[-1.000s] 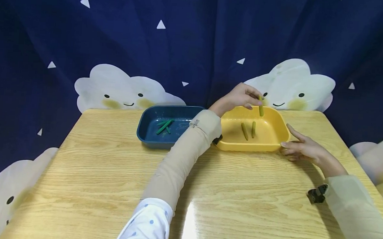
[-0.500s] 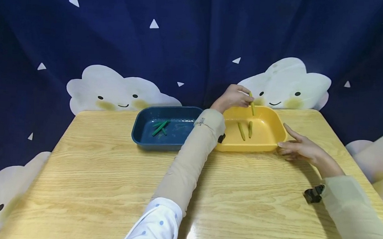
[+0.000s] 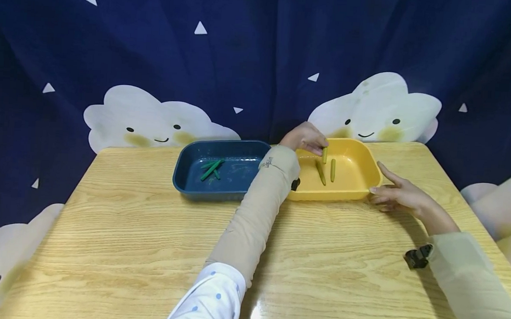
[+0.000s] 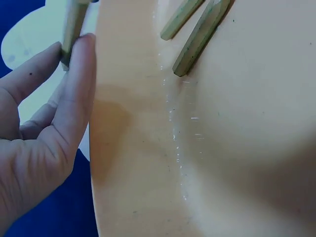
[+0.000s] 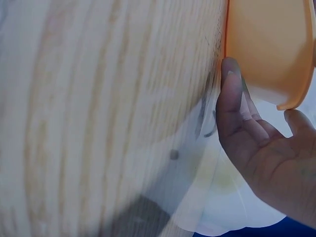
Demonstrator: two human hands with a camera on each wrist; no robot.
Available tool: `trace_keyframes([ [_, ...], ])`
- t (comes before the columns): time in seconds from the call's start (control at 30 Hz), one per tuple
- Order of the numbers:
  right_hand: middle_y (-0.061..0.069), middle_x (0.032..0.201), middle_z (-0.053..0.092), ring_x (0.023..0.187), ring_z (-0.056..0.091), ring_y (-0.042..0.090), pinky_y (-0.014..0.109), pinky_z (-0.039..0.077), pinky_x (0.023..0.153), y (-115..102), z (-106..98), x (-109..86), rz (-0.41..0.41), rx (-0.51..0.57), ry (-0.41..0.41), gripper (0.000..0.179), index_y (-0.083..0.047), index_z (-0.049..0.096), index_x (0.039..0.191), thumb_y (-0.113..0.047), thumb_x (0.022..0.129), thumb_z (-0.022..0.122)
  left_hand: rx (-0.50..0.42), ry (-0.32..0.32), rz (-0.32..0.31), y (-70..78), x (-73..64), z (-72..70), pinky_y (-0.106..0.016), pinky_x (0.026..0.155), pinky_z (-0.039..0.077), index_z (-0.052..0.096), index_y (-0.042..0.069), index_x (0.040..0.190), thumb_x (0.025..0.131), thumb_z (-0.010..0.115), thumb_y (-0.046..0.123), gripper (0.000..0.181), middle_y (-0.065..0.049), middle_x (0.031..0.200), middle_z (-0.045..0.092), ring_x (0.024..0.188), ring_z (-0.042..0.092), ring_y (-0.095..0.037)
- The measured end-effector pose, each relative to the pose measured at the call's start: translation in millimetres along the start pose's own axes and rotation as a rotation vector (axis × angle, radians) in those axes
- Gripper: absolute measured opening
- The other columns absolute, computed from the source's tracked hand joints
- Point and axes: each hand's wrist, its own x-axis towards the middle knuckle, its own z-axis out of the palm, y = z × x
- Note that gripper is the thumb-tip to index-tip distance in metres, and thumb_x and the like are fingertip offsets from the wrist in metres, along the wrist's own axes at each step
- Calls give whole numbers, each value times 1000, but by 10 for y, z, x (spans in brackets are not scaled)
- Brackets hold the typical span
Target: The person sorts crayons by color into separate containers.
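In the head view my left hand (image 3: 305, 137) reaches over the back left part of the yellow tray (image 3: 353, 196). Its fingertips pinch an olive-yellow crayon (image 3: 324, 155), held upright. The left wrist view shows that crayon (image 4: 74, 29) between thumb and fingers, with part cut off by the frame's top. Two similar crayons, one slanted (image 3: 321, 172) and one straighter (image 3: 333, 170), lie on the tray floor. My right hand (image 3: 403, 196) touches the tray's right end with loosely extended fingers. From the right wrist, its fingertips (image 5: 230, 74) are seen against the orange-looking outer wall (image 5: 266, 49).
Left of the yellow tray stands a dark blue tray (image 3: 219, 196), with several green crayons (image 3: 211, 169) inside. My left forearm crosses in front of its right end. Both trays sit near the back edge of a wooden table (image 3: 146, 250), before a blue cloud-patterned curtain (image 3: 244, 48).
My left hand has moved left and lower with the crayon, which now reaches below the tray's back rim in the head view. The right hand stays at the tray; the head view has shifted slightly.
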Motion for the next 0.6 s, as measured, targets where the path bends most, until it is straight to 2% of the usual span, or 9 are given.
trace_keyframes([
  [0.1, 1, 93, 66, 82, 65, 17, 34, 52, 69, 5, 6, -8, -1, 4, 4, 87, -21, -15, 144, -17, 92, 55, 11, -5, -7, -73, 164, 4, -29, 66, 53, 61, -11, 91, 77, 67, -7, 15, -15, 79, 60, 70, 63, -25],
  [0.2, 1, 93, 66, 82, 65, 17, 33, 52, 69, 10, 19, -15, -3, -1, 11, 87, -21, -14, 144, -17, 92, 56, 38, -3, -13, -111, 227, 12, -28, 64, 53, 62, -11, 89, 77, 67, -7, 13, -17, 82, 61, 70, 64, -25],
  [0.3, 1, 93, 66, 82, 65, 17, 33, 52, 70, 10, 31, -19, -1, -14, 20, 87, -20, -13, 144, -18, 92, 56, 66, -17, -40, -122, 189, 11, -28, 66, 53, 63, -10, 94, 79, 65, -6, 16, -17, 90, 63, 78, 65, -26],
  [0.33, 2, 94, 66, 82, 65, 17, 33, 52, 70, 10, 34, -16, -1, -17, 21, 87, -20, -13, 144, -19, 92, 56, 81, -22, -62, -105, 152, 14, -29, 71, 53, 62, -11, 100, 82, 62, -5, 19, -19, 95, 63, 84, 65, -27],
  [0.47, 3, 96, 65, 83, 65, 17, 35, 52, 71, 9, 29, -10, 8, -17, 22, 86, -20, -13, 144, -19, 92, 56, 36, -54, -127, -56, 76, 15, -32, 77, 51, 59, -12, 111, 84, 59, -6, 27, -22, 103, 63, 96, 62, -30],
  [0.53, 2, 95, 65, 83, 65, 17, 35, 52, 71, 7, 17, -8, 12, -12, 21, 86, -20, -13, 144, -19, 92, 56, 14, -66, -129, -19, 65, 22, -33, 79, 51, 57, -13, 113, 85, 58, -6, 29, -23, 106, 62, 99, 60, -31],
  [0.6, 1, 94, 65, 83, 65, 17, 36, 52, 71, 6, 1, -8, 12, -4, 16, 87, -20, -13, 144, -19, 92, 56, -7, -77, -101, 27, 58, 37, -34, 79, 51, 56, -12, 113, 84, 59, -6, 29, -24, 106, 61, 99, 60, -32],
])
